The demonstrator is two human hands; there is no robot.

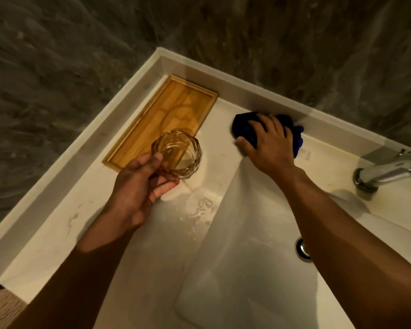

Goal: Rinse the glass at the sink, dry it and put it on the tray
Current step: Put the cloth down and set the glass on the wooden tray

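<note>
My left hand (140, 186) holds an amber faceted glass (177, 154) by its side, mouth tilted up toward me, just above the counter at the near end of the wooden tray (157, 122). The tray lies in the far left corner of the counter with nothing on it. My right hand (268, 143) lies flat on a dark blue cloth (246, 128) against the back ledge, fingers curled over it. The white sink basin (247, 245) lies between my forearms.
A chrome faucet (389, 172) stands at the right edge. The basin drain (303, 249) shows beside my right forearm. Water drops (199, 210) wet the counter left of the basin. Dark stone walls close the corner behind the raised ledge.
</note>
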